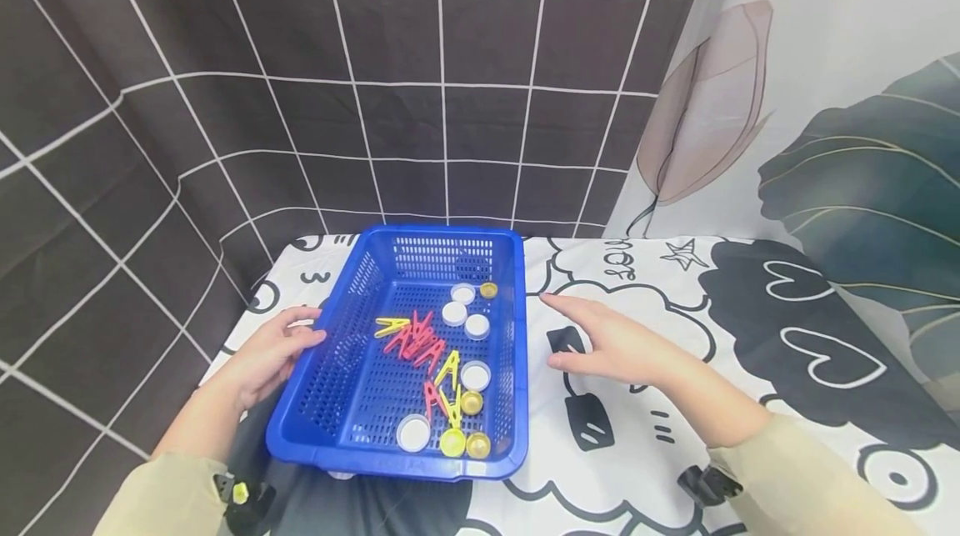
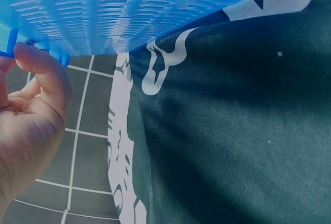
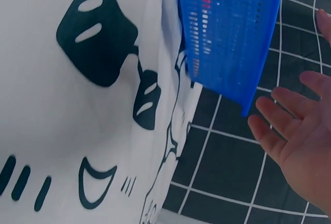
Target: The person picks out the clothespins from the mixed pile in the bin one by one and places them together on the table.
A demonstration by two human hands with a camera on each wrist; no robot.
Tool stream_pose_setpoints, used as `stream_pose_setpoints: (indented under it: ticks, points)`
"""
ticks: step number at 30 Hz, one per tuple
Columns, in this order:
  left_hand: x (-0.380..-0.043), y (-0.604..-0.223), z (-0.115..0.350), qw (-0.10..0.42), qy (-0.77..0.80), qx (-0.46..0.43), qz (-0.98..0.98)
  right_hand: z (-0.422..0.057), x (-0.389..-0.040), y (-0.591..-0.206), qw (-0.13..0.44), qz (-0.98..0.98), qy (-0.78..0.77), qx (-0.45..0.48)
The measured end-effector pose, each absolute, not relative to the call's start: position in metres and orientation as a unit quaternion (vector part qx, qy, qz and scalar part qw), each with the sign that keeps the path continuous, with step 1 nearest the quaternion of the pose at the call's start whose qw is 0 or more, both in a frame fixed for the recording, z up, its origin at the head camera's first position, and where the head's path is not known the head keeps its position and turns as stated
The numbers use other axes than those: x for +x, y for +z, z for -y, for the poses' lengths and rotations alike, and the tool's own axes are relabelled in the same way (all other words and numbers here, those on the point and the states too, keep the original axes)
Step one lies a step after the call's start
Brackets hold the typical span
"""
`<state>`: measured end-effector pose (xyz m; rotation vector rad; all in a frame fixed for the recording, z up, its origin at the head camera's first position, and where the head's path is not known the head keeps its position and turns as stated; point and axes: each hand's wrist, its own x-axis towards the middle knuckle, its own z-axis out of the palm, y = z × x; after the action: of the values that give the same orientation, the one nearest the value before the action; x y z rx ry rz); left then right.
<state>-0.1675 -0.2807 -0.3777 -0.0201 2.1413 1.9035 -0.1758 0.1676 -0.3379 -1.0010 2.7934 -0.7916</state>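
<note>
A blue plastic basket (image 1: 397,462) with slotted walls stands on the cloth-covered table. My left hand (image 1: 273,353) grips its left rim, and the left wrist view shows the thumb (image 2: 44,71) bent at the rim's edge. To the right of the basket, my right hand (image 1: 611,340) is held apart from it with nothing in its spread fingers. Inside lie a heap of red clothespins (image 1: 420,343), several yellow clothespins (image 1: 448,368), several white bottle caps (image 1: 413,433) and several yellow bottle caps (image 1: 478,445). Most caps are along the basket's right side.
The table's cloth (image 1: 600,453) is white with black cartoon prints. A dark curtain with a white grid (image 1: 480,119) hangs behind and at the left. A pale leaf-print curtain (image 1: 825,102) hangs at the right.
</note>
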Motion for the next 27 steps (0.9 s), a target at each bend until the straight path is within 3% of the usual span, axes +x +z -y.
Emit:
stream_pose_setpoints:
  ticks: [27]
  points:
    - [-0.166, -0.376, 0.279, 0.126, 0.674, -0.003, -0.728, -0.107, -0.175, -0.33, 0.083, -0.881, -0.287, -0.368]
